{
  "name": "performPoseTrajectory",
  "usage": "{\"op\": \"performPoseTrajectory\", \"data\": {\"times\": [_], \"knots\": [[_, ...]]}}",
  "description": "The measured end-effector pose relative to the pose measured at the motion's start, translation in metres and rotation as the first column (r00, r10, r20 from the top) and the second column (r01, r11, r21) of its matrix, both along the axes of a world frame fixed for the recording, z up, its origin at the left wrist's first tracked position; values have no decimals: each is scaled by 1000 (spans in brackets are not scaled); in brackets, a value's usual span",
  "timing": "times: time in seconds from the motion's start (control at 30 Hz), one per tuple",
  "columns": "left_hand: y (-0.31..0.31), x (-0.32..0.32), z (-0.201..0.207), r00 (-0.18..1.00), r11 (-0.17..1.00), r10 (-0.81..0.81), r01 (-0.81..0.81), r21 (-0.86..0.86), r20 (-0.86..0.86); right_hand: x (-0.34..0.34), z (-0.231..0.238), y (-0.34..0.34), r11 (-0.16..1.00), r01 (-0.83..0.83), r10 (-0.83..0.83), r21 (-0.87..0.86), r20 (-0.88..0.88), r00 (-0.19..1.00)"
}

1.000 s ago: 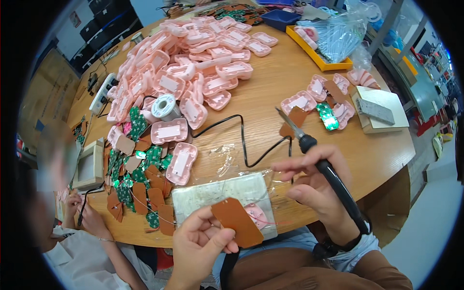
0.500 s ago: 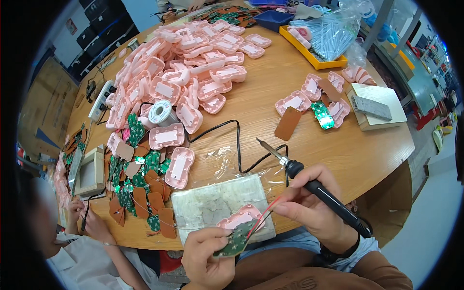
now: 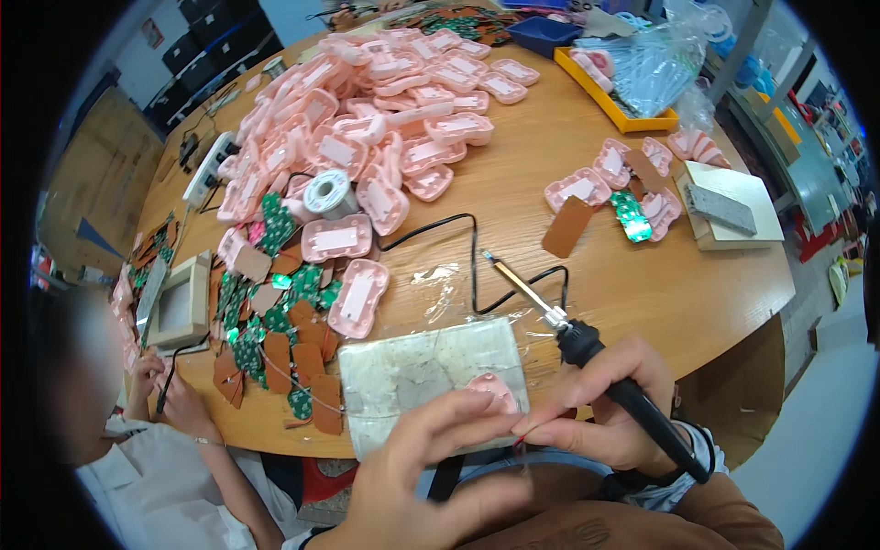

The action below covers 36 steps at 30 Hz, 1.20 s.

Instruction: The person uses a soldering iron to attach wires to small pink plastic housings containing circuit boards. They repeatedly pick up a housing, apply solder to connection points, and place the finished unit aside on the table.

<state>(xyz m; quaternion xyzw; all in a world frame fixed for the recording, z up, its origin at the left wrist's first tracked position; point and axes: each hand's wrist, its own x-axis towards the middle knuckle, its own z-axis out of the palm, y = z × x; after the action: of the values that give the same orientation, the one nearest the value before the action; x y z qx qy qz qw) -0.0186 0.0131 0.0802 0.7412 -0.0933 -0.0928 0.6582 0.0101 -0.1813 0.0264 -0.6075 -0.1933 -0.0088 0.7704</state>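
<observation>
My right hand (image 3: pixel 610 403) grips a soldering iron (image 3: pixel 632 417) by its black handle, its metal tip slanting up and left over the table. Thumb and forefinger of that hand also pinch a short red wire (image 3: pixel 520 442). My left hand (image 3: pixel 431 467), smeared by motion, has fingers and thumb spread apart, its fingertips close to the pinched wire. The green circuit board is not visible now. Behind my left fingers, a pink plastic shell (image 3: pixel 495 392) lies on a worn pale mat (image 3: pixel 426 357), partly covered.
A large heap of pink shells (image 3: pixel 367 110) fills the table's back left, with a solder spool (image 3: pixel 330 194) beside it. Green boards and brown pieces (image 3: pixel 275 339) lie to the left, near a co-worker's hands (image 3: pixel 174 394). The iron's black cord (image 3: pixel 475 266) loops behind the mat.
My left hand has opened from its hold on the green circuit board, which has gone from sight. My right hand has shifted slightly, still with the iron and wire.
</observation>
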Motion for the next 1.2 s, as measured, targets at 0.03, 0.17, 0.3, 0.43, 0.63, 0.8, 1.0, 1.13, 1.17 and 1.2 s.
{"op": "performPoseTrajectory", "data": {"times": [0.03,0.17,0.3,0.43,0.63,0.8,1.0,1.13,1.17,1.2], "knots": [[-1,-1,0,991,998,52,-54,-11,-125,0,1,4,996,34,-32,-86,18,999],[-13,-2,-17,970,978,210,-209,23,-120,2,5,0,892,134,26,-431,347,938],[-23,-1,-30,943,937,286,-312,156,171,3,-6,6,894,256,-86,-368,420,903],[-8,-4,-21,894,851,296,-407,332,337,1,-11,-5,909,140,11,-393,359,933],[12,-8,-24,858,556,12,-433,710,514,-9,-22,-36,904,225,-109,-364,313,943],[-15,-1,-72,947,659,19,-254,708,321,-19,-26,-45,905,291,-198,-310,298,934],[-22,3,-85,971,724,138,-233,649,196,-26,-29,-64,908,60,37,-415,222,974],[-19,6,-75,982,767,175,-179,617,68,-28,-36,-54,970,67,-53,-234,64,997],[-18,6,-72,978,810,209,-184,557,19,-26,-36,-50,957,47,-37,-287,39,999],[-17,6,-67,967,842,240,-162,515,-88,-22,-35,-45,949,18,-23,-313,-13,1000]]}}
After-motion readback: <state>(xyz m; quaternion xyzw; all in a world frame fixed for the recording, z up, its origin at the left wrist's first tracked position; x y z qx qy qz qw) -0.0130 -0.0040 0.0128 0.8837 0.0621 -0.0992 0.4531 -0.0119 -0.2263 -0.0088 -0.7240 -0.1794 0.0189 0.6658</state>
